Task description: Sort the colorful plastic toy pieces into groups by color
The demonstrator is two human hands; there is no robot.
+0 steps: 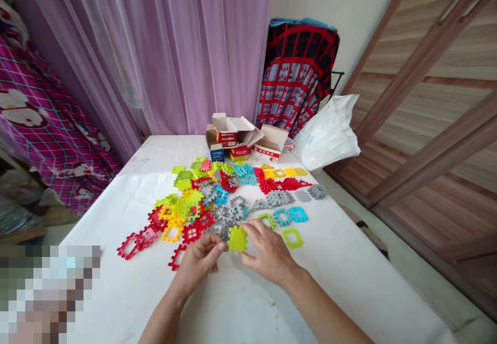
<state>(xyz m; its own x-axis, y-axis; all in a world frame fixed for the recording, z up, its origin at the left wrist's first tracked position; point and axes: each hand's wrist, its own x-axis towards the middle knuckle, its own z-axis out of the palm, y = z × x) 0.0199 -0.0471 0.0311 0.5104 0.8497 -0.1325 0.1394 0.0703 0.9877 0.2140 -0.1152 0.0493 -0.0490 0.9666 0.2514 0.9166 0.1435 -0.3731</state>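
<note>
A solid yellow-green interlocking tile (237, 239) with notched edges is held up above the near side of the table. My right hand (269, 255) grips its right side between thumb and fingers. Just left of the tile, my left hand (202, 259) has its thumb and fingers drawn together; what they hold, if anything, I cannot make out. Beyond both hands lies a mixed pile of interlocking tiles (190, 204) in several colours. Right of the pile are grouped grey tiles (280, 198), red tiles (293, 183), yellow tiles (290, 171), blue frames (298, 214) and a green frame (292, 238).
Small open cardboard boxes (267, 144) stand at the far end of the white-covered table (349, 271). A white plastic bag (330, 131) is by the far right edge. Purple curtains (194, 48) hang behind, and wooden cabinet doors (430, 116) stand on the right.
</note>
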